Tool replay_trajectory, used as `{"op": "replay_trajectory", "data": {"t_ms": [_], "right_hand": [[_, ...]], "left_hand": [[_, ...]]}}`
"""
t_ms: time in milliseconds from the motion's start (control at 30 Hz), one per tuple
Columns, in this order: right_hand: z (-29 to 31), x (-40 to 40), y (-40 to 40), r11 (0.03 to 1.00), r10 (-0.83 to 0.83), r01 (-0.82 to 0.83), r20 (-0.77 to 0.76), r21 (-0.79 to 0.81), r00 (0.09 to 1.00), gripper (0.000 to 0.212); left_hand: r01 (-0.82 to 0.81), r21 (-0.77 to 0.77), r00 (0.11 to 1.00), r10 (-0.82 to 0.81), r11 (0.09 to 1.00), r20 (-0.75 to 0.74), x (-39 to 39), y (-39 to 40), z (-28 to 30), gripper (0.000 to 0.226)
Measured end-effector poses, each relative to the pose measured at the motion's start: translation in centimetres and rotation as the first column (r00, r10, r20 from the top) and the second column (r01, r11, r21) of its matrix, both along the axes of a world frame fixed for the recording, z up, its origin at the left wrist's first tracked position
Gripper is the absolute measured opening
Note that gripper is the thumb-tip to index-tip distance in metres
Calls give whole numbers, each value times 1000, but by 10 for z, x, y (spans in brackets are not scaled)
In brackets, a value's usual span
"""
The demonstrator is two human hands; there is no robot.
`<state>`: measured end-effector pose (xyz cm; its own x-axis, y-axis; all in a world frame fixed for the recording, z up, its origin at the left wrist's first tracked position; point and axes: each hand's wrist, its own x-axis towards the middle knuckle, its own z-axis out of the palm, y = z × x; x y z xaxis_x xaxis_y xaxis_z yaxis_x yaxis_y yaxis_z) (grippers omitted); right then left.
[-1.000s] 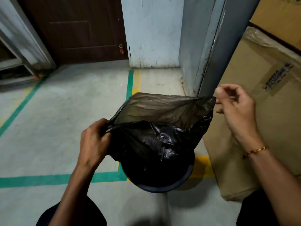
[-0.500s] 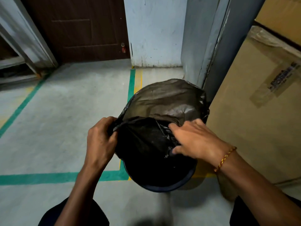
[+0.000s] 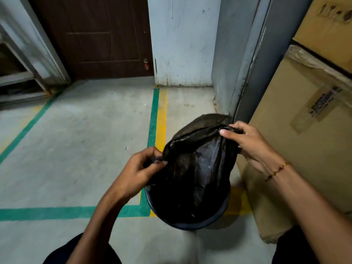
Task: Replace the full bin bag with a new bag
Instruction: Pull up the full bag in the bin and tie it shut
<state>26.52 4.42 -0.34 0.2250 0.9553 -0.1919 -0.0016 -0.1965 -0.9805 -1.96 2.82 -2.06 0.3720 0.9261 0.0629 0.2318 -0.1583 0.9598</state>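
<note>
Item: black bin bag (image 3: 194,168), thin glossy film, mouth raised above the bin (image 3: 190,224) and drawn into two gathered corners; its lower body hangs inside the bin. Whether this is the full bag being closed or the new one being fitted cannot be told, since the contents are hidden.

Left hand (image 3: 141,168): fingers curled, thumb and forefinger pinched on the bag's near-left corner.

Right hand (image 3: 247,143): fingers closed on the far-right corner, a beaded bracelet (image 3: 278,169) at the wrist.

Bin: round, dark, blue-edged rim showing only at the near side; stands on the concrete floor (image 3: 76,149) over the crossing of green and yellow floor tape (image 3: 156,119).

Handling note: the step looks like bringing both corners together. Keeping each pinch low on the gathered film and the pull even should spare it from tearing; lift straight up so that it clears the rim.

Surroundings: cardboard boxes (image 3: 304,140) just beside the bin on the right, a grey wall corner (image 3: 238,63) close behind. A brown door (image 3: 99,35) stands well apart at the back. Open floor lies to the left and toward the person; that is the freer side for swinging the bag out.
</note>
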Motion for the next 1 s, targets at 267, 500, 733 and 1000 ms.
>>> {"op": "replay_trajectory", "data": {"t_ms": [267,500,733,1000], "right_hand": [[12,-41,-3,914,366,-383,-138,-134,921,47],[15,-47,-19,784,619,-584,202,-211,758,92],[-2,-44,-20,785,601,-605,410,-137,686,25],[20,-13,-24,868,402,-481,395,122,826,11]], "left_hand": [[41,8,998,-41,999,54,18,8,-4,14],[37,-262,908,77,964,411,29,10,-3,14],[96,-212,911,1,973,413,40,3,-1,21],[59,-159,996,-68,986,-50,-16,12,-10,64]]}}
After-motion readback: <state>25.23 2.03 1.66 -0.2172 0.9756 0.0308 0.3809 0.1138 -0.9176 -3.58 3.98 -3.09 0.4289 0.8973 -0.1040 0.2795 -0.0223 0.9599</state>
